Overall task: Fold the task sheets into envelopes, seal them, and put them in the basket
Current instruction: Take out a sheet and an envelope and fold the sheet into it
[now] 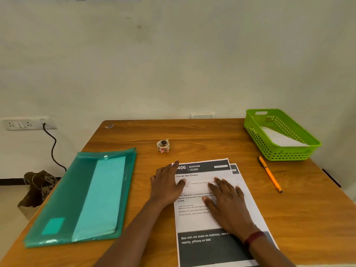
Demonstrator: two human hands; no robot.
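Observation:
Two printed task sheets lie stacked on the wooden table; the top task sheet (194,220) is headed "Bedroom, Change Bed Sheets", and the lower sheet (236,168) peeks out at its right edge. My left hand (166,186) rests flat on the top sheet's upper left edge, fingers spread. Palm down, my right hand (226,201) presses on the middle of the same sheet. A green plastic basket (250,124) stands at the back right with a white folded paper (279,138) inside. A small roll of stickers (163,145) sits beyond the sheets.
A teal plastic folder (86,195) with a snap button lies on the left of the table (308,218). An orange pen (270,174) lies right of the sheets, before the basket. A wall socket (21,124) with a black cable is at the left.

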